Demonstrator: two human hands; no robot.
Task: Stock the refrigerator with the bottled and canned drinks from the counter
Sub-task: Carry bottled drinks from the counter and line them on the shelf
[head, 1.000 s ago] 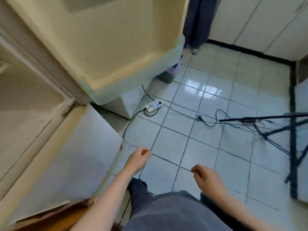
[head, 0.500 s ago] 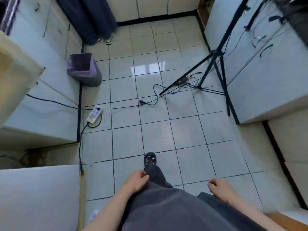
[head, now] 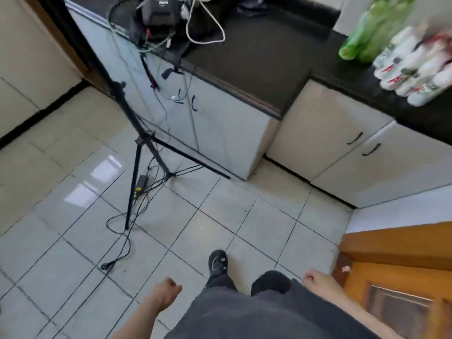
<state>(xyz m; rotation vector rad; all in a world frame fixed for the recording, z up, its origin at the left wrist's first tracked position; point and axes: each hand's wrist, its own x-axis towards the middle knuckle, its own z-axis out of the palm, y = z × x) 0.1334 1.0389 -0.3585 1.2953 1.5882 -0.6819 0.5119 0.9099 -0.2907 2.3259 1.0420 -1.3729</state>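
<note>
Bottles of green plastic sit on the black worktop, so left grip and right grip hang loosely curled, empty.

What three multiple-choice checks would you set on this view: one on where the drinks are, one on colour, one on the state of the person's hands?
1. Where are the drinks? A floor; B dark counter, upper right; C inside a cabinet.
2. The tall bottles are: A green; B blue; C orange.
3. The left hand and right hand hold: A a bottle each; B one can; C nothing.
Answers: B, they stand on the counter; A, green shows despite blur; C, both hands hang loosely curled, empty.
</note>
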